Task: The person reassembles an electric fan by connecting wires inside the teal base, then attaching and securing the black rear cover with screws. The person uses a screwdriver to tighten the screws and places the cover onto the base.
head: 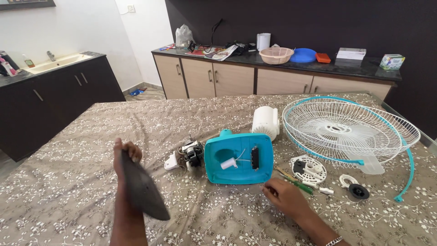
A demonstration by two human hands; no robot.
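My left hand (126,157) is raised over the patterned table cloth (68,182) and grips a dark, flat, pointed plate (142,189) by its upper end. My right hand (284,196) rests on the cloth with fingers curled, just below the turquoise fan housing (239,159); whether it pinches something small is hidden. A green-handled screwdriver (297,183) lies right beside that hand. The fan motor (191,154) with a white piece sits left of the housing.
White wire fan grilles with a turquoise rim (350,130) lie at the right, a white cylindrical cover (265,121) behind the housing, and small white and black round parts (309,169) near the screwdriver. A cabinet counter (273,64) with bowls stands behind.
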